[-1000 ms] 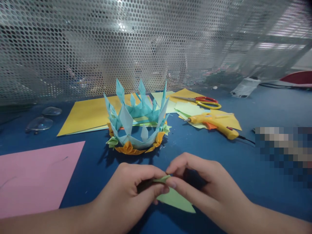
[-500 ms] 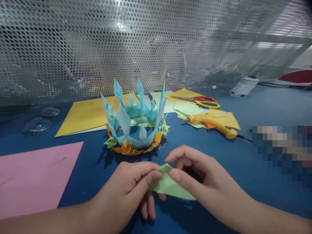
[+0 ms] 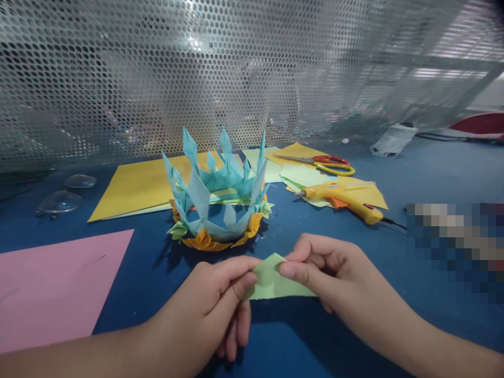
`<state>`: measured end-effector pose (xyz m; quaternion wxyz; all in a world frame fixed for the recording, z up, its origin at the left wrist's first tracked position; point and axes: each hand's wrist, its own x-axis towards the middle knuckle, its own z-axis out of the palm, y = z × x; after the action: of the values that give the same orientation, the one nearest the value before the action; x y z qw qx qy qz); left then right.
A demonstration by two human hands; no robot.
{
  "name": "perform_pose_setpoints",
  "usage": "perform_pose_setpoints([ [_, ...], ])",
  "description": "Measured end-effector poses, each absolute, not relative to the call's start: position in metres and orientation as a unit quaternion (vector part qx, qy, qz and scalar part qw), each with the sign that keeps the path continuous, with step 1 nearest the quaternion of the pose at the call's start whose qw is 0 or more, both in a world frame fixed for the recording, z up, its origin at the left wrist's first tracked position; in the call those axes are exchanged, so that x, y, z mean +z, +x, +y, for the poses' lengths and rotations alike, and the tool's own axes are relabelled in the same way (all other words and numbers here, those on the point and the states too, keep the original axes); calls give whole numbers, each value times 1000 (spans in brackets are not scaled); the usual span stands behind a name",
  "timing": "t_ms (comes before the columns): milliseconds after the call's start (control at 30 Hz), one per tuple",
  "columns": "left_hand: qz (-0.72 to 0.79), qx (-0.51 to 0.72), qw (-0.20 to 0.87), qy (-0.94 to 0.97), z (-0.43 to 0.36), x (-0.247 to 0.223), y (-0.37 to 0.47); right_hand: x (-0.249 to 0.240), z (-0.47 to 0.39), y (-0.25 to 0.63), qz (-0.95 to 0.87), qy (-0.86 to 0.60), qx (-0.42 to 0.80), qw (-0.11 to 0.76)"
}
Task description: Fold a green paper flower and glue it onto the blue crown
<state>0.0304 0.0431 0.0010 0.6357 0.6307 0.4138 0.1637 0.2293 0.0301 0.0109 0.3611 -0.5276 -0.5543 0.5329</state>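
Note:
Between my hands is a piece of light green paper point(image 3: 271, 278), folded to a point at its top. My left hand point(image 3: 220, 299) pinches its left side between thumb and forefinger, the other fingers curled below. On the right side, my right hand point(image 3: 326, 268) grips the paper with thumb and forefinger near the point. Just beyond my hands stands a blue paper crown point(image 3: 226, 231) with tall folded spikes. Around its base run orange paper pieces point(image 3: 207, 240) and small green ones point(image 3: 178, 230).
Pink paper point(image 3: 63, 289) lies at the left, eyeglasses point(image 3: 61, 201) behind it. Yellow sheets point(image 3: 129, 184) lie behind the crown. To the right are scissors point(image 3: 334, 164), green paper scraps point(image 3: 301, 176) and a yellow glue gun point(image 3: 350, 199) with a cord. Perforated metal point(image 3: 236, 68) rises behind.
My right hand has closed its forefinger onto the green paper, where it was lifted off before. The paper has tilted up, and its lower edge now lies nearly level.

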Motion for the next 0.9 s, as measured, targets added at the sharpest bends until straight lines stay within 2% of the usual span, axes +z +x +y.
perform_pose_setpoints([
  [167, 421, 186, 652, 602, 42, -3, 30, 10, 32, 233, -534, -536, 555, 346],
  [433, 409, 227, 632, 617, 36, 4, 24, 11, 24, 234, -627, -487, 494, 354],
  [600, 425, 215, 539, 695, 34, 9, 26, 3, 21, 234, -694, -446, 408, 390],
  [733, 438, 235, 587, 639, 39, 9, 29, 4, 22, 239, -744, -421, 292, 429],
  [900, 470, 254, 604, 592, 46, 9, 32, 5, 24, 242, -799, -391, 192, 415],
])
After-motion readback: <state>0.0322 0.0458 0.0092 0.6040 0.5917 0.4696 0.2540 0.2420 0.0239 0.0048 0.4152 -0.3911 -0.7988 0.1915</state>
